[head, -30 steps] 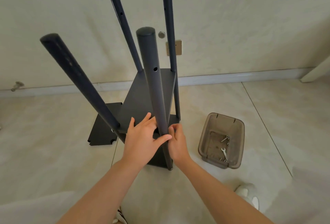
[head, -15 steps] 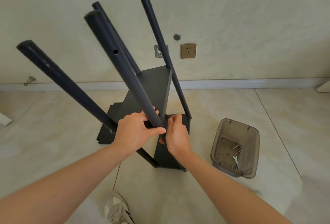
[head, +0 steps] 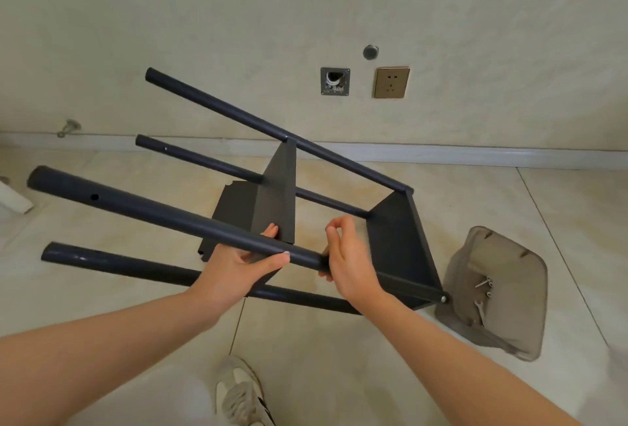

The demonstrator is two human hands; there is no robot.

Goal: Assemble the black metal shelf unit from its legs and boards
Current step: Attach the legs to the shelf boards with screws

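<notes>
The black shelf unit is tipped far over to the left, its legs pointing left and lying nearly level. Two boards are fixed between the legs: a middle board (head: pixel 280 194) and an end board (head: pixel 401 249) on the right. My left hand (head: pixel 238 266) grips the nearest leg (head: pixel 153 213) from below, thumb on top. My right hand (head: pixel 346 262) holds the same leg just to the right, fingers curled round it. A loose black board (head: pixel 234 201) lies flat on the floor behind the unit.
A translucent grey plastic bin (head: pixel 499 293) with small wrenches and screws stands on the tiled floor at the right. My shoe (head: pixel 241 391) is at the bottom centre. Wall, skirting, a socket (head: pixel 391 82) and an open wall box (head: pixel 335 81) are behind.
The shelf unit has swung from upright to lying almost level, its legs tipping down to the left. Both hands stayed on the nearest leg and followed it.
</notes>
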